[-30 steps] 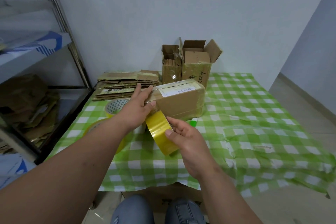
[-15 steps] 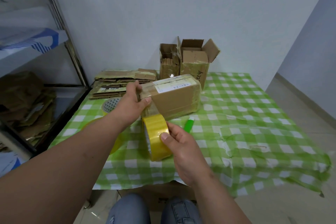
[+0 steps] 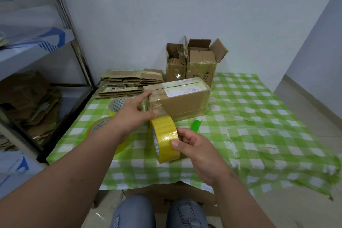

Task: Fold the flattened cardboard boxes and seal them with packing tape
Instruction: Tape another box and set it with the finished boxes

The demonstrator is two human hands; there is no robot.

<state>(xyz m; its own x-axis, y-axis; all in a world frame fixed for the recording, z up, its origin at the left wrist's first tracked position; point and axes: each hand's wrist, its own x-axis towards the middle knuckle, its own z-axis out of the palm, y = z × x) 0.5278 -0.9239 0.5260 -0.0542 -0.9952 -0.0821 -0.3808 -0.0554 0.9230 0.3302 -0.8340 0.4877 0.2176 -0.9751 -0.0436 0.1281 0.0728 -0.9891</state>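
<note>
Both hands work low in the middle of the frame, above the near edge of the table. Nearest, the right hand (image 3: 196, 146) grasps a yellow tape roll (image 3: 165, 139), its thumb pressed on the roll's outer band and its fingers curled behind it, so the roll stands on edge just above the green checked tablecloth (image 3: 259, 135). A clear strip of tape runs up from the roll to the near left end of the sealed cardboard box (image 3: 178, 101). Left of the roll, the left hand (image 3: 133, 114) reaches toward that end with its fingers spread; the index finger is stretched out to the box's top left corner and the thumb lies on the taped end face just above the roll, nothing being clenched in it. Beyond the right hand a small green object (image 3: 196, 125), too small to identify, lies on the cloth beside the box. Under the left forearm two more tape rolls (image 3: 117, 104) lie flat at centre left. Further back at centre left is a stack of flattened cardboard boxes (image 3: 127, 84), and against the wall at upper centre stand two open boxes (image 3: 200, 65). Along the left edge of the frame a metal shelf (image 3: 74, 46) holds more cardboard.
</note>
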